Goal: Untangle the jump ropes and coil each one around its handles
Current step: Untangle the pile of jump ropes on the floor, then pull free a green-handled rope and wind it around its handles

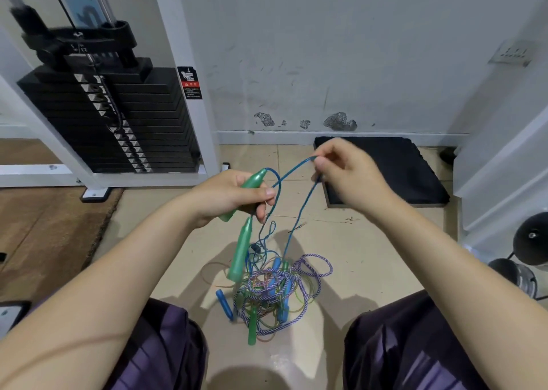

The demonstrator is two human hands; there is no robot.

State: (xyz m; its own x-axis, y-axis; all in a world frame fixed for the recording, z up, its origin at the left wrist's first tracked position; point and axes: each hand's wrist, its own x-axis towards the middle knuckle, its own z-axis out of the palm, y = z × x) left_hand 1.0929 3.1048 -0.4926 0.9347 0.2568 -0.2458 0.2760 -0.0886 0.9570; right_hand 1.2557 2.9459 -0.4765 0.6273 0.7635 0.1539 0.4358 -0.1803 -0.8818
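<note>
Left hand [234, 195] gripping 1 green handle [250, 186], a 2nd green handle [240, 253] dangling just below. Right hand [345, 171] pinching the blue cord [292, 168], raised to the right. Remaining tangle of ropes [275, 289] heaped on the near floor [370, 259] between the knees. Risk: pulling hard here likely tightens knots, since the cord runs down into the heap. No containers visible.

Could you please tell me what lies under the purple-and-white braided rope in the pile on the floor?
Under the braided rope lie blue handles, thin green and orange cords, and a green handle poking out below. How the cords cross beneath is hidden by the tangle.
</note>
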